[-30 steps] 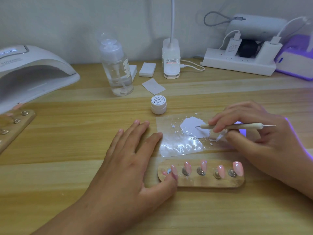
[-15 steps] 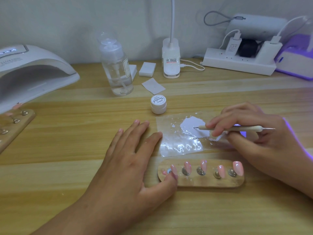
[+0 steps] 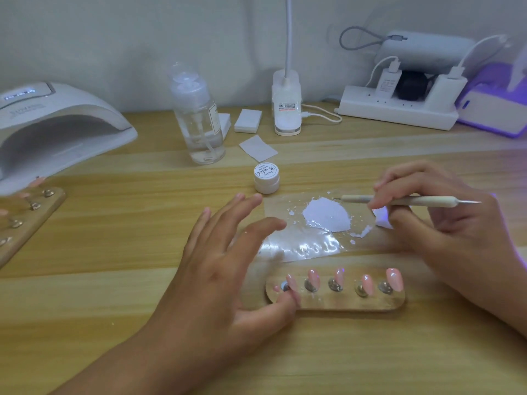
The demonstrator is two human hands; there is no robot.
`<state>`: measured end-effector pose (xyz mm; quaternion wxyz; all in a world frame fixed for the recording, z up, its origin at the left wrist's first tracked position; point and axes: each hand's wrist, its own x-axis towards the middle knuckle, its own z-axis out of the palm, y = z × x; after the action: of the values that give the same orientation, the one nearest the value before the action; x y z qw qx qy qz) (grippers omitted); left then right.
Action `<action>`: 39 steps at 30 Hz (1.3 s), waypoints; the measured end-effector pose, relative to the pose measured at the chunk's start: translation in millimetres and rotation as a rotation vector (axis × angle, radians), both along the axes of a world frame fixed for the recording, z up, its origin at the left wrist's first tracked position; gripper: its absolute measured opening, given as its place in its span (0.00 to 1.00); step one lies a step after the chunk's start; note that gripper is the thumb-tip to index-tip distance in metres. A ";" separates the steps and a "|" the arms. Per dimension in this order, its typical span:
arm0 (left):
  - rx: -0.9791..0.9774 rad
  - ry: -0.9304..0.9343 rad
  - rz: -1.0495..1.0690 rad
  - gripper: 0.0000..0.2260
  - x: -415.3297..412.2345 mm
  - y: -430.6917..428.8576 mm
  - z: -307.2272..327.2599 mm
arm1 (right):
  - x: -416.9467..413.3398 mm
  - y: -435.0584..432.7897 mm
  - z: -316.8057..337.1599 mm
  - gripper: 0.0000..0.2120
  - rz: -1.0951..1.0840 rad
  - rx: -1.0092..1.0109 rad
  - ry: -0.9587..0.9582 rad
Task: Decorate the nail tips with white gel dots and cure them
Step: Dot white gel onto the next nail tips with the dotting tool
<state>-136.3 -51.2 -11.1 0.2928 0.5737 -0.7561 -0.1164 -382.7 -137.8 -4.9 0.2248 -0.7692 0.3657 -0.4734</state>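
A: Right hand (image 3: 456,232) first: fingers curled, thumb and fingertips pinching the tool (image 3: 410,200) near its middle.

B: And the tool lies almost level, with its fine point aimed across toward the left hand (image 3: 216,269). The other metal end pokes out past the right knuckles.

A: Where is that point sitting?

B: Right at the far edge of the white gel (image 3: 325,213), the puddle just off the right hand's fingertips. Whether it touches or sits a hair above, I can't tell.

A: The gel sits on a clear film (image 3: 305,248) spread between the two hands, with small white flecks around the puddle.

B: Over to the left hand: fingers straight and fanned apart, gripping nothing. The index fingertip is over the film's edge, and the thumb tip is down on the end of the holder (image 3: 336,303).

A: That wooden holder lies nearer than the film, running from the left thumb toward the right wrist. There are five glossy pink tips (image 3: 395,279) in a row on metal studs, the first right beside the thumb.

B: Just beyond the left fingertips is a small white jar (image 3: 266,178), lid on, close to the film's far corner. A clear bottle (image 3: 199,118) stands farther out.

A: Well off to the left hand's outer side is the lamp (image 3: 65,121), with a second holder (image 3: 37,220) at its mouth.
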 end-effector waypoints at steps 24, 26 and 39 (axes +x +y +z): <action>-0.158 0.476 -0.087 0.02 -24.4 31.7 23.2 | 25.9 50.8 48.0 0.02 0.158 0.223 -0.556; -0.037 0.613 -0.099 0.03 -35.1 39.5 21.0 | 28.0 61.9 49.9 0.05 0.175 0.180 -0.549; 0.436 0.910 -0.064 0.02 -45.4 44.7 7.4 | 36.1 99.3 20.6 0.14 0.029 0.219 -0.409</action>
<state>-181.6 -6.5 -3.7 0.4621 0.4892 -0.5273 -0.5189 -346.6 -38.5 15.7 0.3832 -0.6334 0.3507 -0.5735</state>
